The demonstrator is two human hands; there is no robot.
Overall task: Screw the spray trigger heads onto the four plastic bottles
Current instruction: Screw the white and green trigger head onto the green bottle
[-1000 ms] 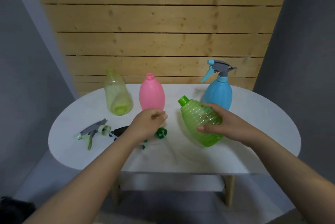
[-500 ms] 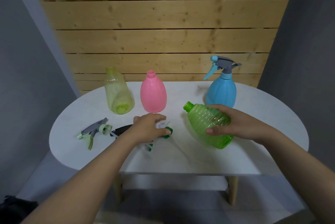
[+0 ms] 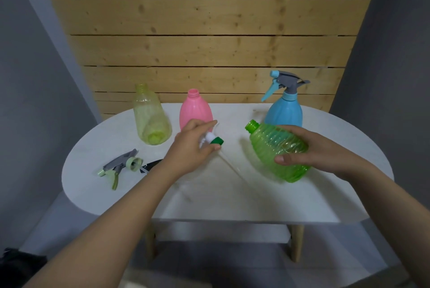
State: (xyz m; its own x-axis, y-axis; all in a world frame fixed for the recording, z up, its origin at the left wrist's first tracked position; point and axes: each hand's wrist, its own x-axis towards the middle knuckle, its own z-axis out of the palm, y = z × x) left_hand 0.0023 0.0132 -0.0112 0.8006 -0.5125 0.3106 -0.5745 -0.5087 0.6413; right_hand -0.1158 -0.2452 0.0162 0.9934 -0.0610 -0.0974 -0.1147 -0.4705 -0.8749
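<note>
Right hand [image 3: 325, 150] grips green bottle [image 3: 279, 150], neck tilted toward left hand [image 3: 193, 148] | left pinches green sprayer [image 3: 215, 140], tube trailing, for insertion.

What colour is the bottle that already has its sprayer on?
Blue: the blue bottle wears a grey and light-blue trigger head, seen in the head view.

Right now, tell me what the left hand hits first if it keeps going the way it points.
Probably the green bottle, near its open neck: the left hand points its green-collared trigger head that way. Depth is unclear.
</note>
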